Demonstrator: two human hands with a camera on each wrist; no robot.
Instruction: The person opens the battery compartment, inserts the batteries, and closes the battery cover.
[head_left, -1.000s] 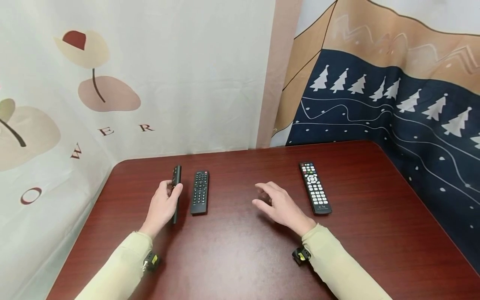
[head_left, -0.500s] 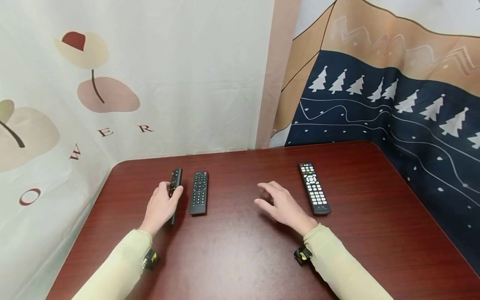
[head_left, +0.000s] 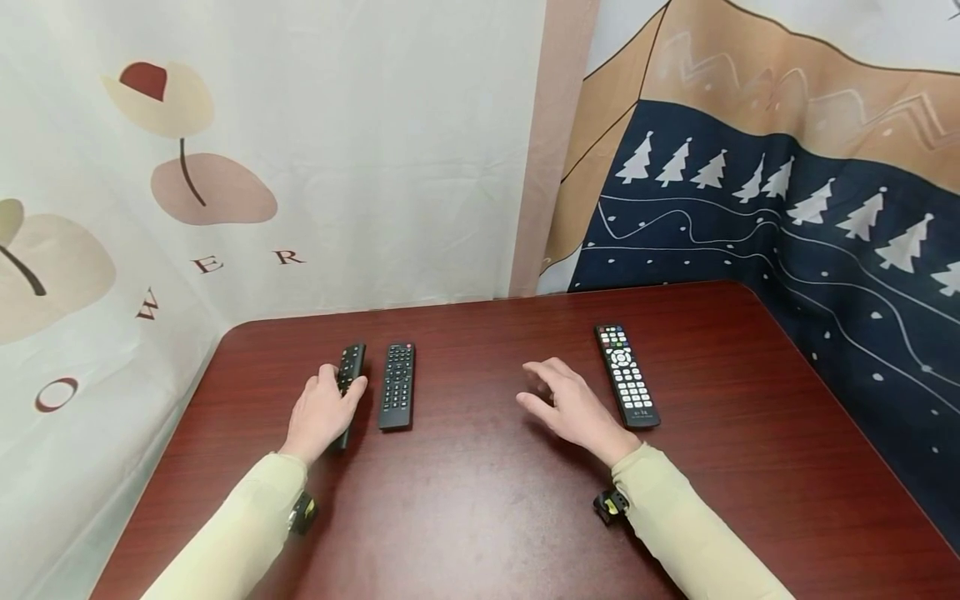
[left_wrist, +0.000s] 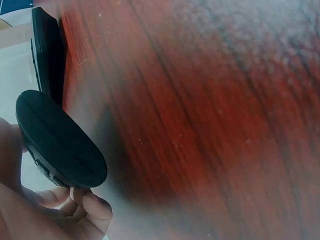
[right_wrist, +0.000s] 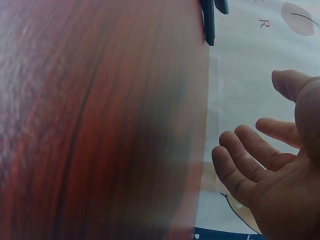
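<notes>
My left hand (head_left: 321,412) holds a dark remote control (head_left: 352,360) by its sides, thumb on the right edge and fingers at the left. In the left wrist view the rounded near end of that held remote (left_wrist: 57,142) is tilted, with a shadow on the table beside it. Just to its right lies a second black remote (head_left: 397,387), buttons up. My right hand (head_left: 573,412) hovers over the middle right of the table, fingers loosely bent and nothing in them. Beyond it to the right, a black remote with white buttons (head_left: 627,375) lies face up.
The dark red wooden table (head_left: 465,500) ends at the back against a pale printed curtain (head_left: 390,167). A navy cloth with white trees (head_left: 690,217) hangs along the right back and side.
The remote in my left hand has rolled from nearly edge-on so more of its button face shows, and its far end is lower. My right hand has drifted slightly right.
</notes>
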